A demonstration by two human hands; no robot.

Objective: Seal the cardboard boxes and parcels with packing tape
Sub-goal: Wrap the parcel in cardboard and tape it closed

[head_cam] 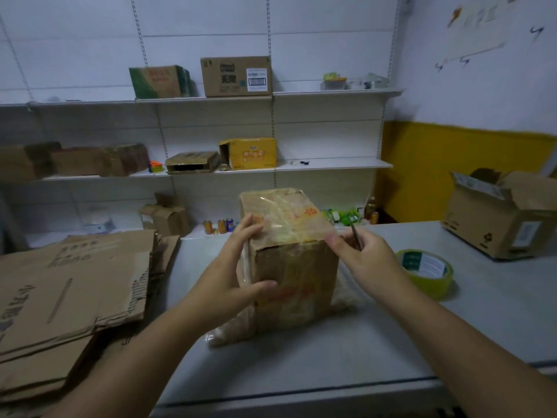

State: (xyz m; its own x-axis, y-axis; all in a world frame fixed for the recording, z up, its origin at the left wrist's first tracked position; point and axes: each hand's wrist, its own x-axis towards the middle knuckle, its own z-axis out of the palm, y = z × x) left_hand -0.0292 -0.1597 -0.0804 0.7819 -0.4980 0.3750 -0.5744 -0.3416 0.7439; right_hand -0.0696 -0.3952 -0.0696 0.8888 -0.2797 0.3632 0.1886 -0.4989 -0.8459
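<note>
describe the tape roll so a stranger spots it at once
On the grey table, look right of the right hand holding a thin dark tool. The tape roll lies flat between that hand and the open carton. It alone there is round: yellow-green, green-and-white label inside.

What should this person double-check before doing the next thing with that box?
1. Box steadied: ok, left hand presses against its left corner.
2. Top taped: ok, wrinkled clear tape covers it.
3. Cutter ready: ok, right hand grips a thin dark tool at the top right corner.
4. Tape roll nearby: ok, on the table to the right.
5. Strip cut free: cannot tell.
6. Underside sealed: cannot tell, hidden.
</note>
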